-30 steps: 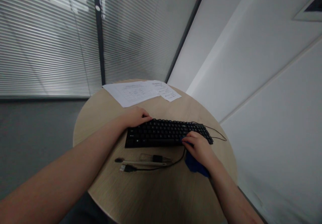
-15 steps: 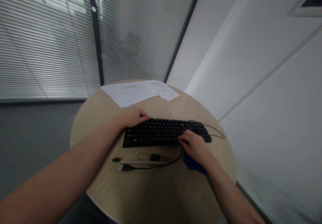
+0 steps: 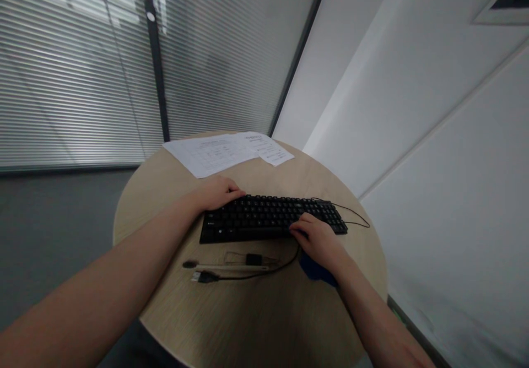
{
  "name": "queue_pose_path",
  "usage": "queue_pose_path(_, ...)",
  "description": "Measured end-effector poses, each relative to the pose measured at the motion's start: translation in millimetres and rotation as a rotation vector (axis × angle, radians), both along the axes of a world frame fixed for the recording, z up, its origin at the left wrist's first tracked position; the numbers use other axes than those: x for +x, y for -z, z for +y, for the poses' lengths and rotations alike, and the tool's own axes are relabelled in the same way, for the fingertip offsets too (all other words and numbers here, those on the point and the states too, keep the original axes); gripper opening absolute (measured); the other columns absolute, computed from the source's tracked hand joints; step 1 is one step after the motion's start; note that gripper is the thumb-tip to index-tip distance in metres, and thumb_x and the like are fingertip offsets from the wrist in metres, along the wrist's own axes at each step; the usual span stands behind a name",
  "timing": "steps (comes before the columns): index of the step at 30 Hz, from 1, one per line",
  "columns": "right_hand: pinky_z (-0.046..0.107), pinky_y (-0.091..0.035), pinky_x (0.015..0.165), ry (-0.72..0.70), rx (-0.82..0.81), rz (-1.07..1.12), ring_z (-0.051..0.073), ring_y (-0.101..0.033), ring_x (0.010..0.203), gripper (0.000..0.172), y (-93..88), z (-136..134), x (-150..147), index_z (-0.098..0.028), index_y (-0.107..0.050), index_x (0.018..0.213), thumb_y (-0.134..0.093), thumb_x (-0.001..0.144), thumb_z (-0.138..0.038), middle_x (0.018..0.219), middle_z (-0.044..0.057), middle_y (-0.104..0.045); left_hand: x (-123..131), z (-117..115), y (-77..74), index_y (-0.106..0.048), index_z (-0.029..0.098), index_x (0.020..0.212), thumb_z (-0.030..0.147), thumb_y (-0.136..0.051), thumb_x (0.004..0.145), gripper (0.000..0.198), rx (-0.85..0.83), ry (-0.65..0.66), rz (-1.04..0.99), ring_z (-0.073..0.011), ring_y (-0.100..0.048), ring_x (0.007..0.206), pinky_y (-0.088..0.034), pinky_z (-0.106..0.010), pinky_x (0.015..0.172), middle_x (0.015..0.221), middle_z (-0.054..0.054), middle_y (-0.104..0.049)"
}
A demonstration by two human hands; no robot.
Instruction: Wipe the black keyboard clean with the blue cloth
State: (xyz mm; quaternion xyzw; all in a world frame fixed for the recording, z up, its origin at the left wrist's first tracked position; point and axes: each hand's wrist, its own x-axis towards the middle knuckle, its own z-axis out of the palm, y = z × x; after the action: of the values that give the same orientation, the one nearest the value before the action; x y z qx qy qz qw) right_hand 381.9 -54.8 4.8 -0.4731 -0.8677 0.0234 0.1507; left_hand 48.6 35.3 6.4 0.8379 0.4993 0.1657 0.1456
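Note:
A black keyboard (image 3: 256, 219) lies across the round wooden table. My left hand (image 3: 219, 191) rests at its upper left corner, with the fingers closed on the far edge. Over the lower right part of the keys is my right hand (image 3: 314, 238), fingers pinched together near the front edge; what they hold, if anything, is too small to make out. A blue cloth (image 3: 316, 270) sits partly hidden under my right wrist.
In front of the keyboard lie a thin brush (image 3: 231, 267), a small clear-and-black item (image 3: 253, 259) and a USB plug (image 3: 205, 276) on a black cable. Printed papers (image 3: 215, 153) cover the far side of the table (image 3: 248, 324).
My right hand has shifted very slightly to the left along the keyboard. My left hand stays at the corner, and the view has moved a little.

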Motion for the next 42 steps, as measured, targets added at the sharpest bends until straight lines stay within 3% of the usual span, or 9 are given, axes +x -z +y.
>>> queue_pose_path(10,0.019,-0.043,0.078,-0.031,0.013,-0.008,0.009,-0.059,0.091,0.019,0.5,1,-2,-0.025,-0.075,0.102,-0.057,0.098,-0.028,0.098,0.002,-0.063,-2,4,4.6,-0.079,0.023,0.08,0.056,-0.042,0.096,0.051,0.016,-0.051,-0.03,-0.0225,-0.065,0.079,-0.046,-0.032,0.076,0.084,-0.007,-0.076)
queue_pose_path(19,0.019,-0.044,0.077,-0.112,0.124,0.126,0.008,-0.059,0.09,0.018,10.9,4,5,-0.024,-0.075,0.101,-0.057,0.098,-0.028,0.097,0.002,-0.063,-1,-1,-3.7,-0.076,0.023,0.102,0.043,-0.043,0.095,0.039,0.034,-0.091,-0.036,-0.0238,-0.068,0.094,-0.048,-0.033,0.082,0.101,-0.006,-0.077)
queue_pose_path(26,0.018,-0.042,0.078,-0.1,0.044,0.125,0.008,-0.059,0.089,0.009,14.1,4,4,-0.024,-0.074,0.096,-0.067,0.091,-0.024,0.096,0.0,-0.064,6,-7,-12.3,-0.068,0.02,0.085,0.042,-0.042,0.096,0.036,0.141,-0.19,0.038,-0.024,-0.065,0.082,-0.046,-0.034,0.073,0.088,-0.009,-0.072)
queue_pose_path(33,0.019,-0.041,0.08,0.014,-0.003,0.082,0.008,-0.059,0.094,0.009,10.8,1,-8,-0.025,-0.072,0.099,-0.068,0.09,-0.028,0.098,-0.001,-0.064,39,-25,-10.1,-0.068,0.016,0.123,0.048,-0.043,0.098,0.048,0.176,0.021,0.106,-0.0306,-0.063,0.112,-0.046,-0.044,0.102,0.12,-0.014,-0.071)
queue_pose_path(42,0.02,-0.039,0.079,0.048,0.034,0.07,0.009,-0.057,0.093,0.013,15.1,1,-12,-0.025,-0.071,0.101,-0.065,0.094,-0.033,0.099,0.0,-0.064,36,-18,-0.9,-0.066,0.017,0.129,0.055,-0.045,0.097,0.054,0.164,0.115,0.133,-0.0316,-0.06,0.116,-0.044,-0.047,0.106,0.125,-0.015,-0.068)
